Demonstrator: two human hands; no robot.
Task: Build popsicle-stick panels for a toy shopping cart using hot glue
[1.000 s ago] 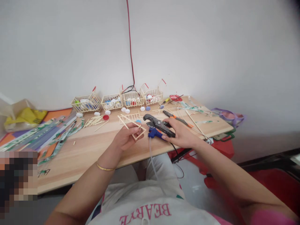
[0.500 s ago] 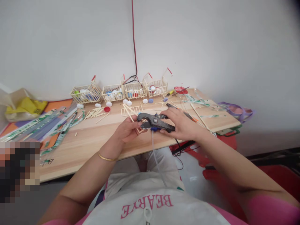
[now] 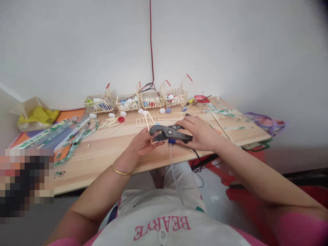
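My left hand (image 3: 140, 141) is closed on a small frame of thin wooden sticks (image 3: 147, 121), its long sticks pointing up and away. My right hand (image 3: 201, 135) grips the handles of a pair of black hand shears (image 3: 169, 132). Their jaws are apart and lie over the near end of the stick frame, beside my left fingertips. Whether a stick sits between the blades cannot be made out. Beneath the shears a blue glue gun (image 3: 172, 140) is mostly hidden. A flat stick ladder (image 3: 140, 122) lies on the table just beyond my left hand.
Several miniature stick carts (image 3: 153, 99) filled with bottle caps line the wall side of the wooden table (image 3: 102, 164). Loose sticks (image 3: 107, 123) and a red cap (image 3: 121, 119) lie to the left, near plastic sleeves (image 3: 66, 131). A red dish (image 3: 202, 99) stands at the back right.
The shears in my right hand have moved left and over the stick frame, now covering most of the glue gun. My left hand keeps its hold on the frame, now tilted more upright.
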